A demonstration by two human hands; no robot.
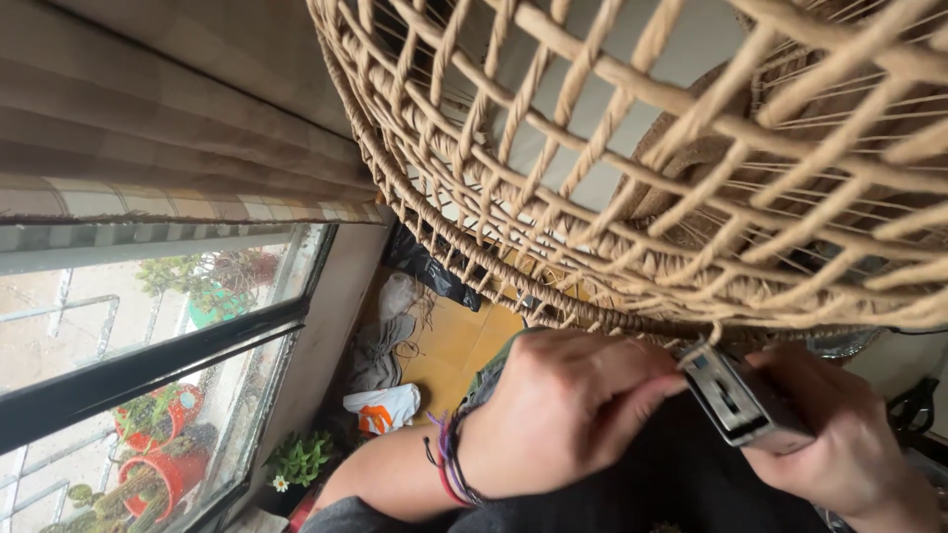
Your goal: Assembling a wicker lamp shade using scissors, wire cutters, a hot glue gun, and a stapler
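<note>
My right hand (844,444) grips a small rectangular metal tool (741,395) with a grey body and an open channel on its top face. My left hand (563,415), with coloured thread bracelets (449,459) on the wrist, pinches the tool's near end with thumb and forefinger. Both hands sit just under the lower rim of a large woven wicker frame (632,168) made of tan cord in an open lattice. The tool's tip is close to the rim's braided edge (592,316).
A window with a dark frame (148,365) is on the left, with red plant pots (163,464) outside. A striped beige curtain (168,128) hangs beside it. On the yellow tiled floor (454,345) lie a grey cloth, a white bag (385,407) and a dark bag.
</note>
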